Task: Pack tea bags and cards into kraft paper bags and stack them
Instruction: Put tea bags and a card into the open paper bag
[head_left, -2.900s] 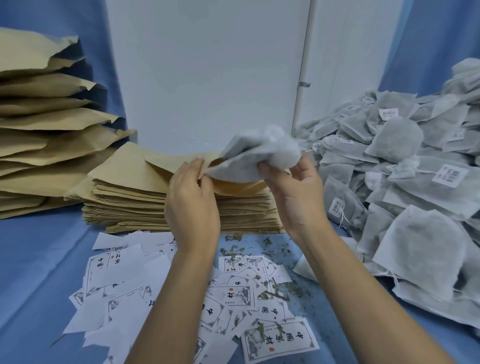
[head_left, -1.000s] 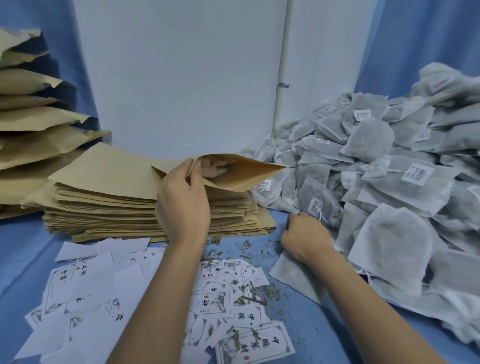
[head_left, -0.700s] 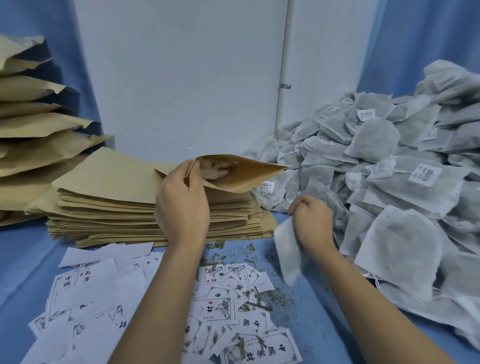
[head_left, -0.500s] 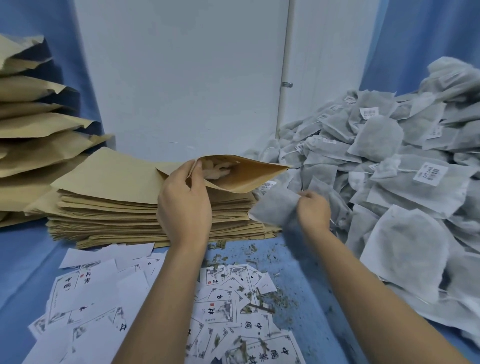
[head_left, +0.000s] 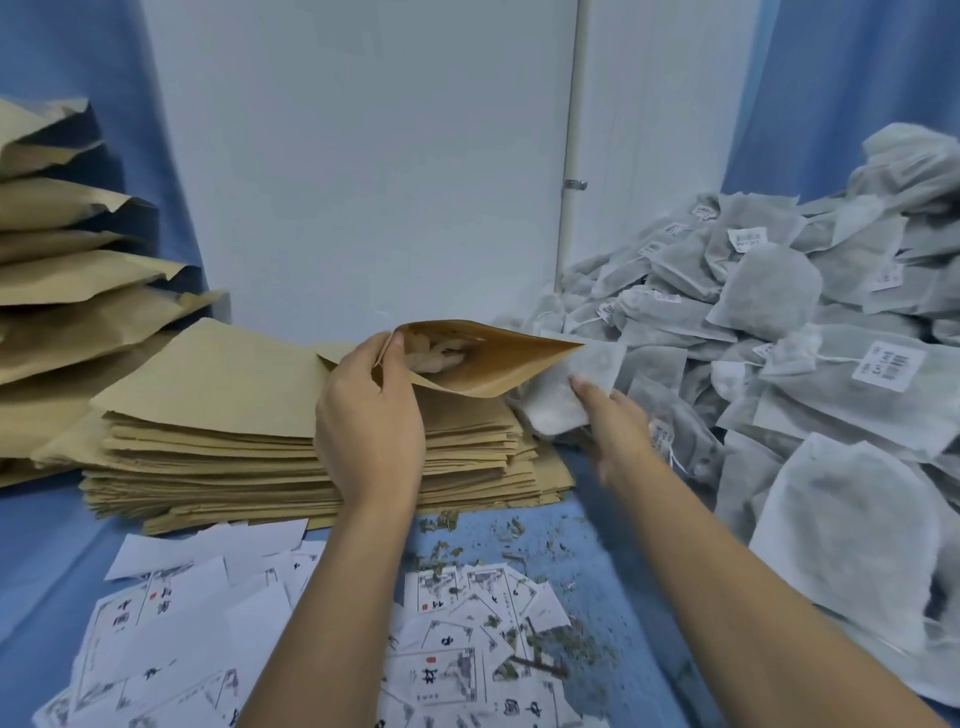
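Now the right hand (head_left: 618, 431) has risen from in front of the flat stack (head_left: 218, 447), where it was half a second ago, and brings its tea bag (head_left: 553, 408) up to the right-hand corner of the open bag (head_left: 498, 364). A second ago this hand lay low on the cloth (head_left: 41, 545) at the foot of the heap (head_left: 769, 301), closing on that tea bag. The thumb lies on top of the sachet and the fingers reach beneath it, so the hand is clamped on it; motion blur hides finer detail. The tea bag touches or just overlaps the corner of the mouth and is not yet inside.

The left hand (head_left: 369, 421) has kept its place throughout: thumb and fingers pinch the near lip of the open bag and hold the mouth spread wide above the flat stack.

Contents. Open bag: a packed tea bag (head_left: 431, 358), pale, seen through the mouth beside the left thumb; whether a card is inside cannot be told. Filled bags (head_left: 78, 275), piled at far left, bulge with their mouths toward the right; what they hold is hidden. Flat stack: kraft bags laid level, just behind the cards (head_left: 171, 639), which lie scattered on the near cloth, some printed side up, some blank. Crumbs (head_left: 439, 521) of leaf dot the cloth between cards and heap.
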